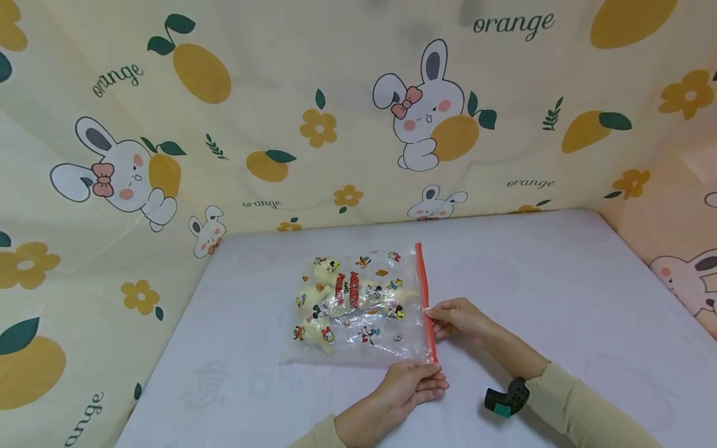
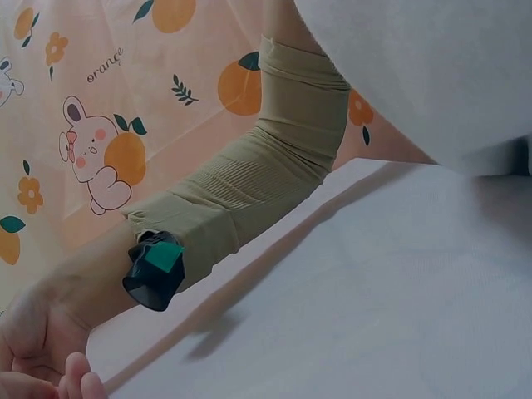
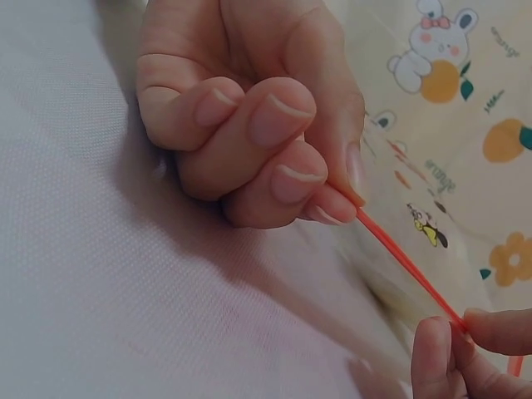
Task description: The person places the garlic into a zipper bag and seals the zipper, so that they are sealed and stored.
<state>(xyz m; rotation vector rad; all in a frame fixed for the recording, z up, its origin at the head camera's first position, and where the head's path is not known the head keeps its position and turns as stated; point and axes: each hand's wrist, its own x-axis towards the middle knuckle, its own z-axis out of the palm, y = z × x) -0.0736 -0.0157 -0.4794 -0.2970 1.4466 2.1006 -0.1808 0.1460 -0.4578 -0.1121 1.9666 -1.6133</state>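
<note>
A clear zip bag [image 1: 358, 336] with cartoon prints and a red zip strip [image 1: 422, 274] lies flat on the table. Through its plastic show pale cream, rounded lumps [image 1: 310, 298] whose kind I cannot tell. My left hand [image 1: 406, 389] pinches the strip at the bag's near right corner. Further up the same edge, my right hand [image 1: 462, 320] pinches the strip between thumb and index finger. In the right wrist view, the right hand [image 3: 241, 141] has its other fingers curled, and the red strip runs taut to the left hand [image 3: 482, 357].
The white-covered table [image 1: 252, 404] reaches back to a cream curtain [image 1: 347, 74] printed with rabbits and oranges. A black wrist camera [image 1: 506, 398] with a green patch sits on the right wrist. The right sleeve [image 2: 241, 183] crosses the left wrist view.
</note>
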